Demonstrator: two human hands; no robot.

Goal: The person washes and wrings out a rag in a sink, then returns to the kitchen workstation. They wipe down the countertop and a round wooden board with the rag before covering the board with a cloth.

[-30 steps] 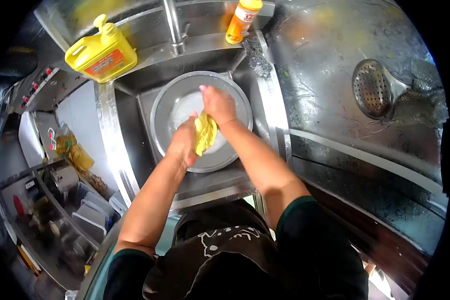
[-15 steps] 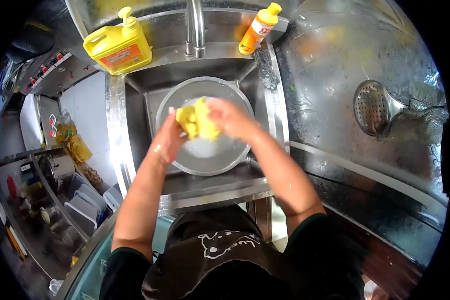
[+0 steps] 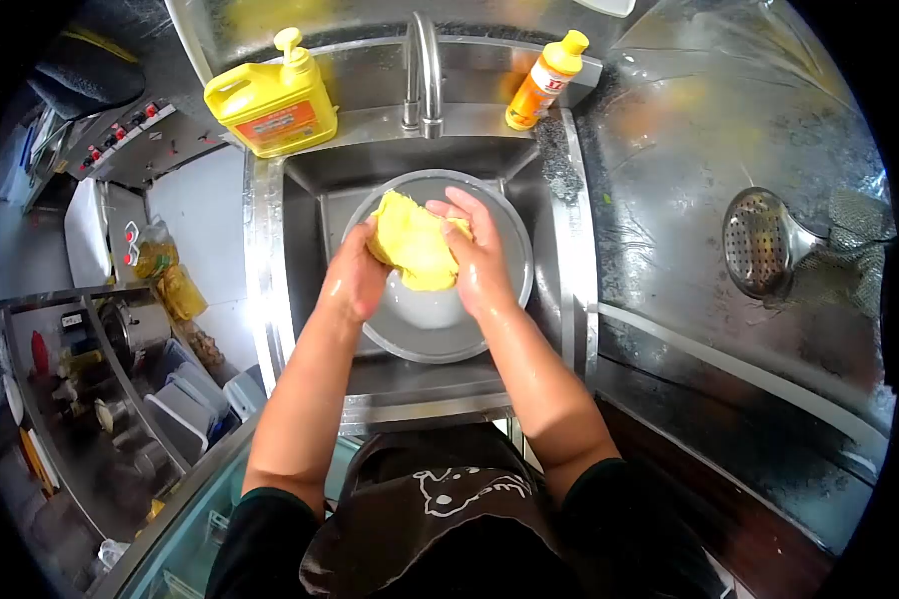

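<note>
A wet yellow cloth (image 3: 416,246) is spread between my two hands, above a round grey basin (image 3: 514,225) with whitish water in the bottom. My left hand (image 3: 358,272) grips the cloth's left edge. On its other side my right hand (image 3: 479,258) pinches the right edge with the thumb across it, its other fingers stretched behind. The basin stands inside a steel sink (image 3: 305,290), under a curved tap (image 3: 430,80).
A yellow pump jug (image 3: 275,110) stands at the sink's back left, an orange bottle (image 3: 544,85) at the back right. On the steel counter (image 3: 659,260) lies a perforated skimmer (image 3: 757,240) beside a mesh (image 3: 859,235). Shelves with containers (image 3: 185,404) are at left.
The cloth has gone from bunched up to spread out. My right hand has come from blurred motion to a steady hold on its right edge. The whole view has shifted slightly.
</note>
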